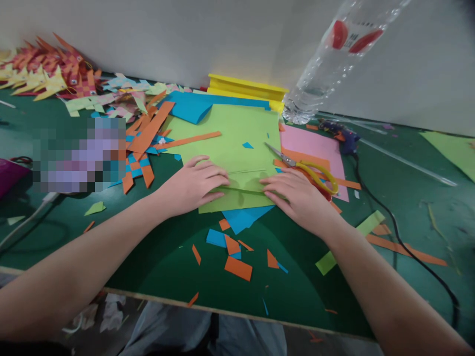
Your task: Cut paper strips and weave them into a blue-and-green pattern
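Observation:
A light green sheet of paper (237, 133) lies in front of me, and a narrow folded band of green paper (245, 184) runs between my hands near its lower part. My left hand (198, 183) grips the band's left end, fingers bent over it and thumb below. At the right end, my right hand (295, 198) holds it the same way. Yellow-handled scissors (315, 173) lie just beyond my right hand, blades pointing left. Under the green sheet, blue paper (247, 217) sticks out toward me.
Woven orange and blue paper strips (143, 148) lie left, near a pixelated object (85, 153). A clear bottle (315, 74) stands back right beside a dark glue gun (341, 136) with a black cable. Pink paper (311, 141) and orange scraps (238, 268) are on the green table.

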{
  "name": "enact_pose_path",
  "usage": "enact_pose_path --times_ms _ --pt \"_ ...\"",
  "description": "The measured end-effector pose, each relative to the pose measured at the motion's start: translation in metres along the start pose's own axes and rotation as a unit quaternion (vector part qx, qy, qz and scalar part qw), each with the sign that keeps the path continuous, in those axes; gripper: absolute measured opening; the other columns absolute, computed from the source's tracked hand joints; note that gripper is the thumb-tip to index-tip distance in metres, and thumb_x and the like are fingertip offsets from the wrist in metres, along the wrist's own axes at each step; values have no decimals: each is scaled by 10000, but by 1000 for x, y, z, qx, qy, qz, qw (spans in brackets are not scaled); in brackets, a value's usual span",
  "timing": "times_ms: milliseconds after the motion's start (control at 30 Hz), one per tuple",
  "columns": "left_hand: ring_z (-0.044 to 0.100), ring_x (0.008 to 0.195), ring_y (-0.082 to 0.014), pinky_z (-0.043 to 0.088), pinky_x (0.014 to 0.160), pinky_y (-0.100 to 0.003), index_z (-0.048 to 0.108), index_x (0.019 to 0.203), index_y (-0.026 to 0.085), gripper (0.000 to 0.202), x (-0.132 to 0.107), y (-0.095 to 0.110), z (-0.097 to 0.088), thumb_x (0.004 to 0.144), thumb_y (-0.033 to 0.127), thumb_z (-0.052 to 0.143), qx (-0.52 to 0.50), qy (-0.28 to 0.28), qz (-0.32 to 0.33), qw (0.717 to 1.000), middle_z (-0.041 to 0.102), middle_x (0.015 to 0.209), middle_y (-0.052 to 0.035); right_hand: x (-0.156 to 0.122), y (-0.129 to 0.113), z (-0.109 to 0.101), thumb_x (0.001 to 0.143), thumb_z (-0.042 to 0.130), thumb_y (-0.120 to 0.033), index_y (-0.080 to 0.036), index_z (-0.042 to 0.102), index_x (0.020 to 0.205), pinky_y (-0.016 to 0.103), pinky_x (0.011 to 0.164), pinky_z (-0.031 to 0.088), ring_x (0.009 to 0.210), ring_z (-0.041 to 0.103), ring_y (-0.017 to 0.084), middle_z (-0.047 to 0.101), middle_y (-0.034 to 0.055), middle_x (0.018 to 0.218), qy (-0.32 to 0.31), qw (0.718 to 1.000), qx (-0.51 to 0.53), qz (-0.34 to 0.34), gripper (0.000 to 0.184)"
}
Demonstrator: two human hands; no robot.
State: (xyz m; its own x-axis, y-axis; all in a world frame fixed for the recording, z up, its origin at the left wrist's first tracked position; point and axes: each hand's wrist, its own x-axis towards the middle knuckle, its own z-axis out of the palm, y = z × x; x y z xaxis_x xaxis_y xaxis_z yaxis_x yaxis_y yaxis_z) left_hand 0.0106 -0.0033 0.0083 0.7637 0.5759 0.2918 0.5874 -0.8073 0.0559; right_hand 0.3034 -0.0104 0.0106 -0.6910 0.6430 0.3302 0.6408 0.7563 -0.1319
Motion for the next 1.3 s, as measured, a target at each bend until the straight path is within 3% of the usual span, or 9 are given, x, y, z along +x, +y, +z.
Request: enact_pose_path --times_ms 133,300,467,633,967,1300 --pt "651 1114 -215 297 1151 -429 657 1188 177 286 1 4 1 1050 321 453 3 -1 8 1000 720 1201 -56 0 -2 1 996 475 -204 -213 687 972 528 1040 473 1035 720 239 773 70 1122 7 1000 -11 -4 214" --pt "682 1017 -186 328 1107 -389 662 1153 171 248 2 6 3 1048 269 461 -2 34 32 999 754 1096 -48 0 -10 3 1006 459 -177 -194 663 1000 498 1023 475 985 727 218 779 69 1089 16 999 -8 -26 205" --pt "688 868 -163 435 940 -325 695 1040 192 230 1 5 1 1041 292 487 -15 51 41 998 768 953 -12 2 -15 4 994 482 -163 -163 656 978 434 912 521 924 708 225 774 87 1013 23 998 -1 -62 174" --pt "692 812 -164 457 833 -302 723 968 176 242 2 6 -1 1024 311 530 -65 52 25 996 766 883 -15 2 -17 5 994 455 -148 -150 642 928 376 799 531 843 675 219 736 91 894 25 998 -19 -51 198" --pt "707 845 -195 465 807 -323 748 1001 165 205 1 5 0 1001 269 571 -115 21 -40 992 779 925 -27 0 -16 6 985 491 -157 -152 656 1012 368 794 519 846 682 222 750 86 925 22 999 -43 -22 167" --pt "693 860 -195 475 818 -326 749 1015 168 222 4 5 -1 1008 281 558 -120 -39 -60 990 761 939 -33 0 -11 6 1006 467 -215 -160 662 1021 369 794 528 854 681 222 748 75 950 -11 999 -50 -14 203"
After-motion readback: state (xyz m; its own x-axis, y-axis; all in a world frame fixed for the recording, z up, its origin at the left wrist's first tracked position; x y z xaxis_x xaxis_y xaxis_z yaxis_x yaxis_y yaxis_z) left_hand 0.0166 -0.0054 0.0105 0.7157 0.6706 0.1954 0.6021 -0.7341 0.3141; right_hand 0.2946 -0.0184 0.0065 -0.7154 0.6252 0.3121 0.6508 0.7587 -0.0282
